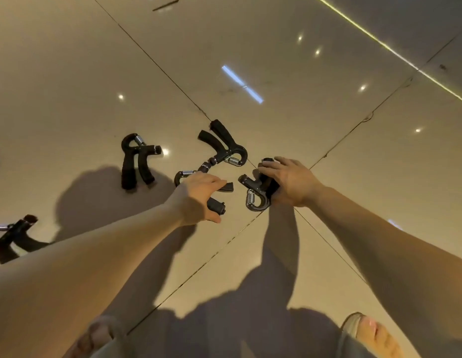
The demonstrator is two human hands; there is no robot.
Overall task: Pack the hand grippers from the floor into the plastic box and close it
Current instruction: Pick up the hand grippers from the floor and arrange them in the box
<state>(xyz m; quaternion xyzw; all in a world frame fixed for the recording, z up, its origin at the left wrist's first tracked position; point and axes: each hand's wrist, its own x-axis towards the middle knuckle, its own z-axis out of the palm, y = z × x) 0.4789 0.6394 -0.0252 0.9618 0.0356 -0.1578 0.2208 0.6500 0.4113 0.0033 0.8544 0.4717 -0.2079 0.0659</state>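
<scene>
Bent over a glossy tiled floor (69,73) with hand grippers scattered about, going for two at once. Probably done to save trips to the box.

Gripping the left-side hand gripper (216,205) with the left hand (198,195): fingers curled over the top, thumb tucked under, both black handles poking out past the fingertips, silver spring end sticking out behind the knuckles. Seems to be grabbed across the handles rather than by the spring, most likely for the fatter, grippier hold.

Clenching the right-side hand gripper (250,183) with the right hand (289,180), wrapped round the handles and hiding most of them, leaving just the hook and coil spring on show, aimed toward the other hand. Can't tell whether lifted off the tile yet or just pinned against it, same for both.

Leaving the rest lying flat for now: far hand gripper (222,146) just beyond the two hands, knob end close to the left-side one, maybe touching, hard to say; lone hand gripper (136,161) off to the left, well apart; edge hand gripper (14,232) down at the lower left, partly cropped. Also something dark at the far left edge, too cut off to call.

No sign of the plastic box anywhere in view, so presumably off to a side or behind. Judging by the spread on the floor, still early: nothing seen packed, closing the lid a long way off
</scene>
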